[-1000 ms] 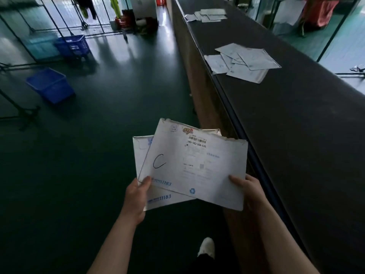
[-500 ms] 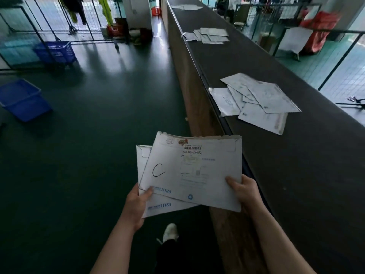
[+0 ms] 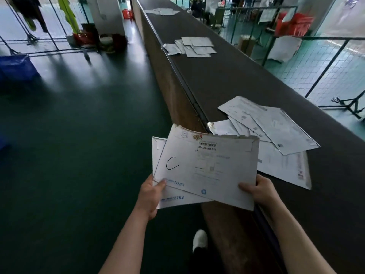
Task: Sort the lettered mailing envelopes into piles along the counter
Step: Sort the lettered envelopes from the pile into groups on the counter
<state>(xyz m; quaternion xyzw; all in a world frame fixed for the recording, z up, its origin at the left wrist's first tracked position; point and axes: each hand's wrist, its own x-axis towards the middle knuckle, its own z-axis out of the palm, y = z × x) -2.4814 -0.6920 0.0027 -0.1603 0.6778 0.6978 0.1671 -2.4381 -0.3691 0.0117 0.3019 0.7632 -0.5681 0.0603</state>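
Observation:
I hold a small stack of white mailing envelopes in front of me, left of the counter. The top envelope (image 3: 207, 169) bears a handwritten "C" and a barcode label. My left hand (image 3: 151, 194) pinches the stack's lower left corner, thumb on top. My right hand (image 3: 260, 191) grips the top envelope's lower right edge. A second envelope (image 3: 173, 199) printed "11183" peeks out beneath. Three piles lie along the dark counter (image 3: 246, 84): a near pile (image 3: 276, 131) just beyond my hands, a middle pile (image 3: 192, 47), and a far pile (image 3: 162, 11).
The counter runs away from me on the right, with a metal strip along its left edge. Dark green floor spreads to the left. A blue basket (image 3: 15, 68) stands at far left. Railings and red crates (image 3: 294, 24) are beyond the counter. My white shoe (image 3: 199, 240) shows below.
I have walked forward along the counter, so the near pile now lies right beside my hands and a third far pile has come into view. My grip on the envelopes is unchanged.

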